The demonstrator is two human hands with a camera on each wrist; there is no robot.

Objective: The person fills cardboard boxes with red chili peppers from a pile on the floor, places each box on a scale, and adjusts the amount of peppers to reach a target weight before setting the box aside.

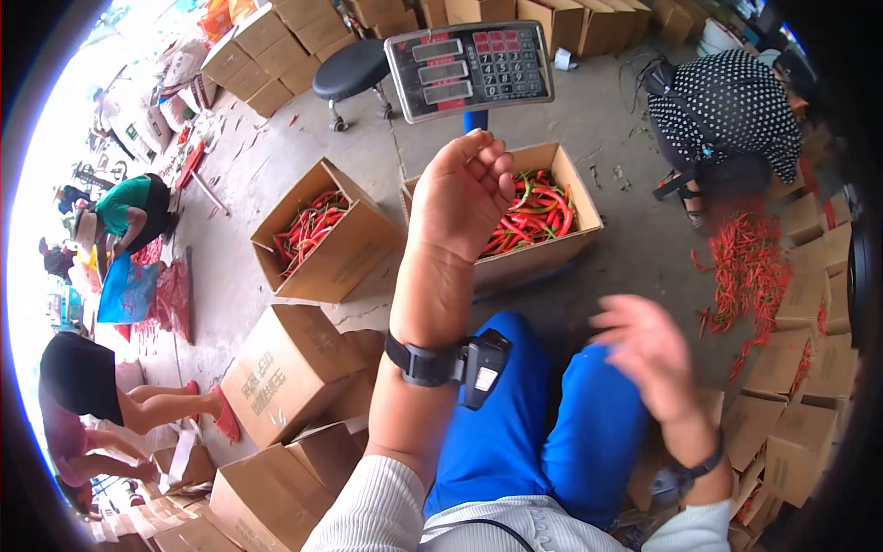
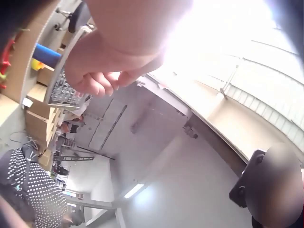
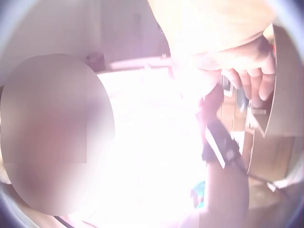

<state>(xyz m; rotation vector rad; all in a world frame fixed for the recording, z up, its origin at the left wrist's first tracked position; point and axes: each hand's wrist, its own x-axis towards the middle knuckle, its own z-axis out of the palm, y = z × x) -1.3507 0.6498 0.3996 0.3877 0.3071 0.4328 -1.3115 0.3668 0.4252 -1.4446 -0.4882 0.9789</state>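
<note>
In the head view my left hand (image 1: 463, 198) is raised with its palm up and fingers loosely bent, nothing in it. It overlaps a cardboard box of red chili peppers (image 1: 543, 216), and a price-computing scale display (image 1: 469, 69) stands just beyond the fingers. The left wrist view shows this hand (image 2: 109, 66) in front of the scale's keypad (image 2: 66, 90). My right hand (image 1: 648, 359), motion-blurred, is held over my right knee with fingers extended and holding nothing. In the right wrist view glare washes out much around the right hand (image 3: 237, 61).
A second box of chilies (image 1: 313, 230) stands left of the scale. Closed cartons (image 1: 290, 373) sit at lower left, and more boxes (image 1: 782, 368) line the right. Loose chilies (image 1: 745, 267) lie heaped near a person in a dotted top (image 1: 727, 110). A black stool (image 1: 351, 69) is behind.
</note>
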